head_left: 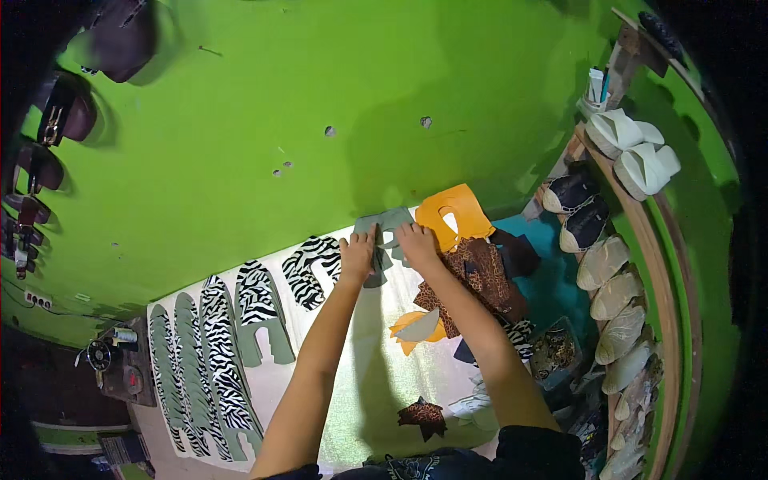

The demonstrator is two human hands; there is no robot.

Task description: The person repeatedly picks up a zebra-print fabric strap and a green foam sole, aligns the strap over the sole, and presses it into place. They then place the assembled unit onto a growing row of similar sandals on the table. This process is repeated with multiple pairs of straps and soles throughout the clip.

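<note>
While the left end of the surface [352,408] carries neat rows of zebra-striped and green pieces [220,344], apparently finished, the left hand [358,254] and right hand [418,244] rest on a green cutout [392,216], pinching or pressing, I can't tell; orange pieces [474,212] and leopard-print pieces [482,276] rightward seem left to arrange.

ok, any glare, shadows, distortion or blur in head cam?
Head view: glare on the pale tabletop, lower centre; soft shadow across the bright green wall. Head view rim: tan wooden shelf rail bows, corners go black, dark brown rounded item upper left looks blurred.
</note>
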